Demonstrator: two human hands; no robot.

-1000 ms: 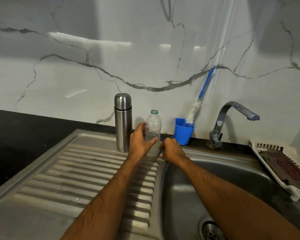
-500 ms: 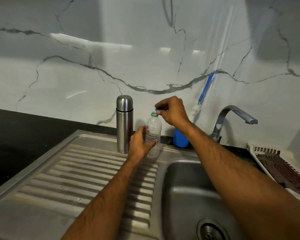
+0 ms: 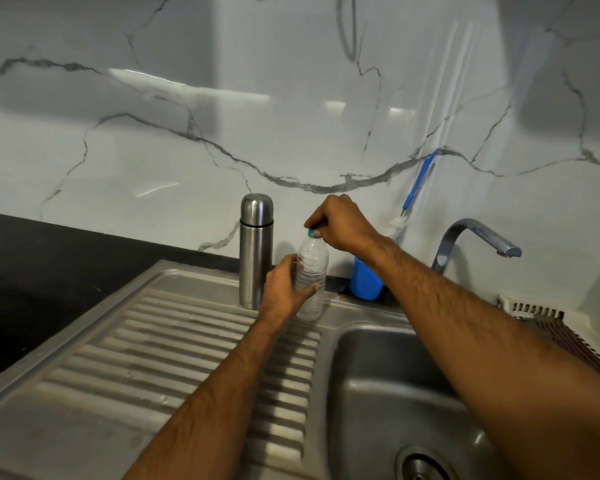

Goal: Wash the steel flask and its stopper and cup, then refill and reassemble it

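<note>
Right hand (image 3: 340, 221) is now up at the mouth of the clear plastic bottle (image 3: 310, 275), fingertips pinched round its teal cap (image 3: 311, 232); a second ago this hand was low, at the base of the bottle on the back rim of the sink, and the bottle's neck stood bare. So the cap has been picked up and brought to the neck, whether seated or only set on cannot be told. Left hand (image 3: 284, 292) keeps its grip round the bottle's middle, steadying it upright on the drainboard (image 3: 153, 358) near the back edge, just left of the basin (image 3: 395, 393). Steel flask (image 3: 256, 251) stands upright just left of the bottle, near the drainboard's back edge, cup on, unmoved across the frames and untouched by either hand. Blue holder (image 3: 364, 280) with a bottle brush (image 3: 416, 183) stands behind the right forearm against the marble wall; tap (image 3: 471, 239) at the basin's back edge, no water seen running; a white rack (image 3: 551, 317) at the right edge. Judgement: closing the water bottle suggests the pouring is over, and the flask already looks assembled, so the task appears at or close to its end. The flask's fill level is hidden.
</note>
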